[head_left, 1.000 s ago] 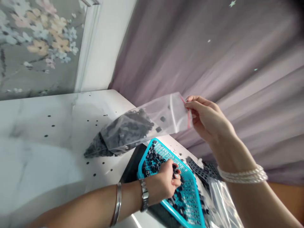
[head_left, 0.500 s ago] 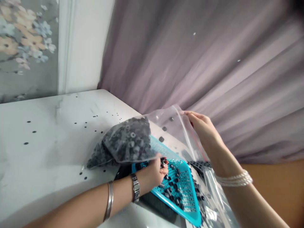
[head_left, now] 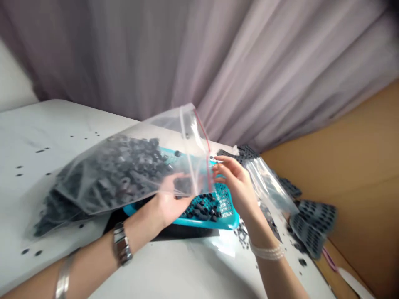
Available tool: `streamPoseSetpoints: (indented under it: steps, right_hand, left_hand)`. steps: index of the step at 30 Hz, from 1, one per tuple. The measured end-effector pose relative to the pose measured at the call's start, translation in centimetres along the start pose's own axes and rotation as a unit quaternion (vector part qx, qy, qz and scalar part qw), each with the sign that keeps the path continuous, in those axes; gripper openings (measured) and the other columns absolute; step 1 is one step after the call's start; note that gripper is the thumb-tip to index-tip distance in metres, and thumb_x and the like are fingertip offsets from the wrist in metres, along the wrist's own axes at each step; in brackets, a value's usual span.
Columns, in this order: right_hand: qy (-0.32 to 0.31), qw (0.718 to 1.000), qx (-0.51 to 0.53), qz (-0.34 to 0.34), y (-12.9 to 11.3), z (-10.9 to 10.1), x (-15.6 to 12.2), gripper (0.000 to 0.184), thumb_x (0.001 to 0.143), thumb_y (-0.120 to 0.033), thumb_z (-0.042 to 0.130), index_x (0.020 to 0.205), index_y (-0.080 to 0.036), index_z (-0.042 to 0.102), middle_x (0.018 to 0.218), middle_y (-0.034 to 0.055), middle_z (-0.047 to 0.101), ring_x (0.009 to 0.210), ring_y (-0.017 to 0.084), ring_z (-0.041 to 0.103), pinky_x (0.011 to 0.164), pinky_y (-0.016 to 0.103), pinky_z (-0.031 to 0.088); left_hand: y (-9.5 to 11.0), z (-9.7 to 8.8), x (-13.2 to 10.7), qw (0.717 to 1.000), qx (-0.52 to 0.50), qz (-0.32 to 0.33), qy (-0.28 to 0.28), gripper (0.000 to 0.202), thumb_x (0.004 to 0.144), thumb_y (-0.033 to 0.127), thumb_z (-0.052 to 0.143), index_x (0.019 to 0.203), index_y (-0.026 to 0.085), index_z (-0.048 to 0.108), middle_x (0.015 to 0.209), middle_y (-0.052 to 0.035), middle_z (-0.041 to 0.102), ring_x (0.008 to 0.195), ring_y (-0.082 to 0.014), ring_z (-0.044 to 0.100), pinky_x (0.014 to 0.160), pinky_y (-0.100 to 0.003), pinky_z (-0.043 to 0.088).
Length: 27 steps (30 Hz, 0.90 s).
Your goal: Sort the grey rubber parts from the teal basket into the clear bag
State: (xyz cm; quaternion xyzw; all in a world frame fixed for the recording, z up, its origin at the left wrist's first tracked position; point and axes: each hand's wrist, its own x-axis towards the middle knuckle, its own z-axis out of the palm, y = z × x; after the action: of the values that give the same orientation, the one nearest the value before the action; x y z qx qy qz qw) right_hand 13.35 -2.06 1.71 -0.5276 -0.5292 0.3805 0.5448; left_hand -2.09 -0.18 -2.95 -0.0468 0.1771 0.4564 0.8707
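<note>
A clear zip bag (head_left: 115, 174) with a red-lined seal lies slanted across the tray's near side, heavy with small dark grey ring-shaped pieces. My left hand (head_left: 171, 199) sits behind the film under the bag's mouth, holding it. My right hand (head_left: 235, 182) grips the bag's edge by the seal with its fingertips. A teal perforated tray (head_left: 229, 220) lies below, partly hidden by the bag, with dark pieces (head_left: 202, 209) scattered on it.
The tray rests on a black sheet (head_left: 131, 222) on a white marble table (head_left: 40, 124) dotted with loose dark pieces. To the right lie a second clear bag (head_left: 268, 182) and dark perforated strips (head_left: 311, 224). A mauve curtain (head_left: 187, 62) and a tan surface (head_left: 343, 166) stand behind.
My left hand has left the tray and come up to the bag. The bag has dropped lower over the tray, and the view has swung to the right.
</note>
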Motion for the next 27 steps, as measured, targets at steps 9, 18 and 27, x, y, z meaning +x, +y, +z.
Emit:
streamPoseSetpoints:
  steps: [9, 18, 27]
  right_hand:
    - [-0.096, 0.99, -0.098, -0.024, 2.9, 0.9, -3.0, 0.021, 0.081, -0.021, 0.064, 0.102, -0.02, 0.066, 0.098, 0.005, 0.068, 0.087, 0.017, 0.063, 0.078, 0.034, 0.055]
    - [-0.064, 0.995, 0.041, 0.059, 2.4, -0.2, -3.1, 0.02, 0.084, -0.015, 0.056, 0.1, -0.021, 0.066, 0.105, 0.0029, 0.069, 0.09, 0.015, 0.068, 0.083, 0.031, 0.057]
    - [-0.095, 0.994, -0.002, 0.056, 1.9, 0.4, -4.0, 0.032, 0.082, -0.013, 0.056, 0.112, -0.021, 0.061, 0.119, 0.0057, 0.065, 0.11, 0.02, 0.061, 0.092, 0.034, 0.054]
  left_hand:
    - [-0.8, 1.9, -1.6, 0.992, 0.09, -0.021, 0.091, 0.036, 0.092, 0.016, 0.038, 0.122, 0.015, 0.058, 0.108, -0.0125, 0.07, 0.091, -0.0216, 0.069, 0.077, -0.036, 0.06]
    - [-1.3, 2.6, -1.8, 0.983, 0.137, -0.017, 0.124, 0.043, 0.092, 0.022, 0.038, 0.127, 0.003, 0.055, 0.11, -0.0192, 0.07, 0.099, -0.0274, 0.069, 0.082, -0.042, 0.06]
    - [-1.0, 2.5, -2.0, 0.98, 0.142, -0.006, 0.139, 0.046, 0.094, 0.027, 0.032, 0.128, 0.006, 0.056, 0.112, -0.0162, 0.071, 0.1, -0.0242, 0.069, 0.079, -0.036, 0.06]
